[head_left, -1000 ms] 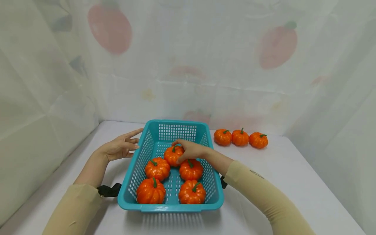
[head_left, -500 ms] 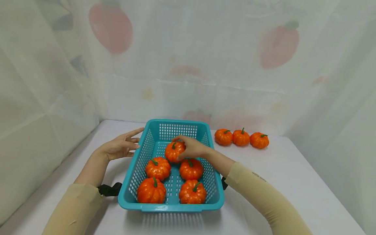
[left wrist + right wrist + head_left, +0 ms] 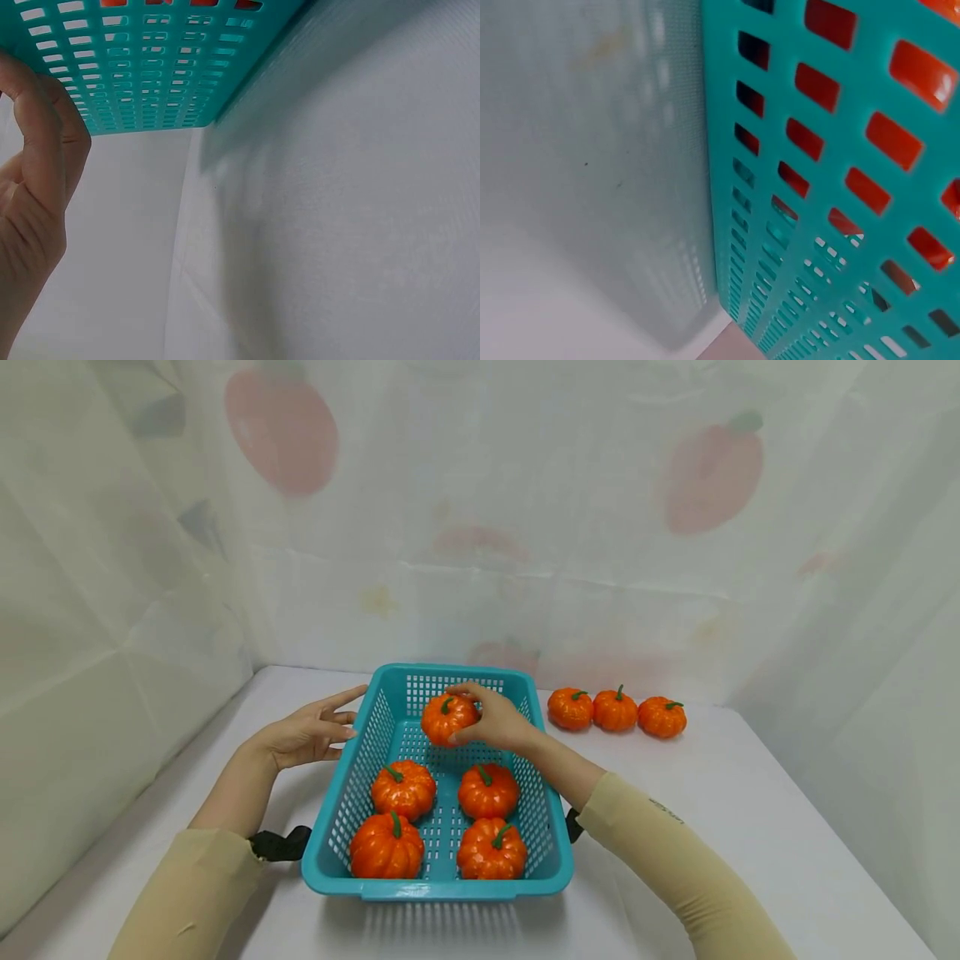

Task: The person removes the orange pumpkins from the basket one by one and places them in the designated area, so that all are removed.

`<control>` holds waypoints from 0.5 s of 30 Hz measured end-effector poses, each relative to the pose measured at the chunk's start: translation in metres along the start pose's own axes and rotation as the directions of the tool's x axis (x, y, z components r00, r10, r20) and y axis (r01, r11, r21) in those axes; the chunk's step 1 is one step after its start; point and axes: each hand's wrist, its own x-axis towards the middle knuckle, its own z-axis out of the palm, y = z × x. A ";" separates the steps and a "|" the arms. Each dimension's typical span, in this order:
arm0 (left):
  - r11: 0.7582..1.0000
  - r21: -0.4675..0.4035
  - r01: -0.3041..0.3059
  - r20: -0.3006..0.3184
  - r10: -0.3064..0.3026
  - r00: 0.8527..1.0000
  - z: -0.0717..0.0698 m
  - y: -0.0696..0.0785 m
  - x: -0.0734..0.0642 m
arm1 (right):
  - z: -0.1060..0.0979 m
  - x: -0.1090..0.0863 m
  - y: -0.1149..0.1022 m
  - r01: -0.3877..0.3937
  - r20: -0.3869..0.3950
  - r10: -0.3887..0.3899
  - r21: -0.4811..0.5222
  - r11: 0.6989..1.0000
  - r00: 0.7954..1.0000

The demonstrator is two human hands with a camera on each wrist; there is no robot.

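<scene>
My right hand [image 3: 501, 720] grips a small orange pumpkin [image 3: 447, 718] with a green stem, thumb in front and fingers behind it. This pumpkin is inside the turquoise basket [image 3: 437, 890], near its back wall; whether it touches the basket floor I cannot tell. Several other pumpkins sit in the basket, two at mid-length, such as one on the right [image 3: 488, 792], and two at the front. At the left, my left hand [image 3: 307, 735] rests against the basket's outer side with relaxed fingers. In the left wrist view these fingers [image 3: 45, 135] lie beside the perforated wall.
Three more pumpkins, the middle one [image 3: 615, 711] among them, stand in a row on the white table [image 3: 675, 810], behind and right of the basket. A pale printed curtain [image 3: 480, 510] closes off the back and sides.
My right hand has carried its pumpkin toward the back of the basket, away from the other pumpkins. My left hand and the basket have stayed in place.
</scene>
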 end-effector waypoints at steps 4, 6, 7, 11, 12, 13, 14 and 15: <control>1.000 0.000 -0.001 0.001 0.001 1.000 0.000 0.000 0.000 | -0.004 -0.001 -0.002 -0.020 -0.071 0.026 0.077 0.997 0.997; 1.000 -0.002 0.000 0.001 0.000 1.000 0.001 0.000 0.000 | -0.006 -0.001 -0.002 -0.017 -0.102 0.028 0.113 0.993 0.994; 1.000 -0.003 -0.001 0.003 0.001 1.000 0.001 0.000 0.000 | -0.007 -0.002 -0.001 -0.017 -0.118 0.032 0.126 0.992 0.992; 1.000 0.001 -0.003 0.001 0.003 1.000 0.001 -0.001 -0.001 | -0.013 -0.001 0.001 -0.004 -0.164 0.030 0.157 0.988 0.986; 1.000 0.003 -0.003 0.000 0.003 1.000 0.001 -0.001 -0.001 | -0.015 -0.001 0.002 -0.001 -0.175 0.030 0.164 0.986 0.984; 1.000 0.005 -0.004 -0.001 0.004 1.000 0.001 -0.001 -0.001 | -0.017 -0.001 0.002 0.003 -0.181 0.029 0.172 0.985 0.983; 1.000 0.007 -0.004 -0.003 0.004 1.000 0.001 -0.001 -0.001 | -0.018 -0.001 0.002 0.008 -0.185 0.026 0.177 0.984 0.982; 1.000 0.007 -0.003 -0.005 0.003 1.000 0.002 -0.001 -0.001 | -0.020 -0.001 0.002 0.010 -0.189 0.025 0.180 0.984 0.982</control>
